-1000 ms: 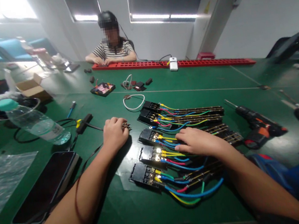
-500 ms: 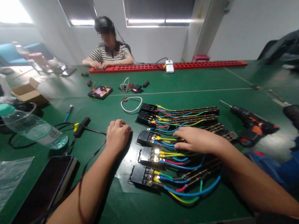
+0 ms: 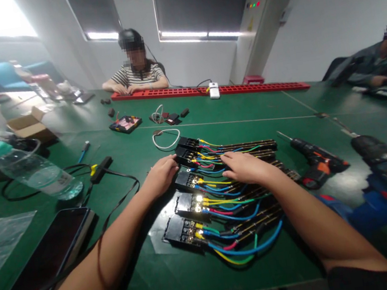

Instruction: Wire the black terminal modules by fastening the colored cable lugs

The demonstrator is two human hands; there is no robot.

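Observation:
Several black terminal blocks (image 3: 182, 229) lie in a column on the green table, their screw terminals joined to yellow, blue, red and green wires (image 3: 265, 246) that run right to long dark strips. My left hand (image 3: 162, 176) is at the left end of the second block from the back (image 3: 185, 156), fingers curled together; whatever they pinch is hidden. My right hand (image 3: 247, 168) lies palm down over the wires of the middle blocks, thumb and forefinger apart, with the other fingers partly hidden.
To the right lie an orange-black electric screwdriver (image 3: 320, 158) and a blue drill (image 3: 377, 200). On the left are a water bottle (image 3: 41, 173), a phone (image 3: 47, 259) and a black cable (image 3: 115, 206). Another person (image 3: 138, 73) sits behind a red slotted rail (image 3: 179, 92); a second person (image 3: 379, 61) sits at right.
My left hand has moved right, up to the end of a rear terminal block. My right hand keeps its place over the wires. The whole view has shifted slightly.

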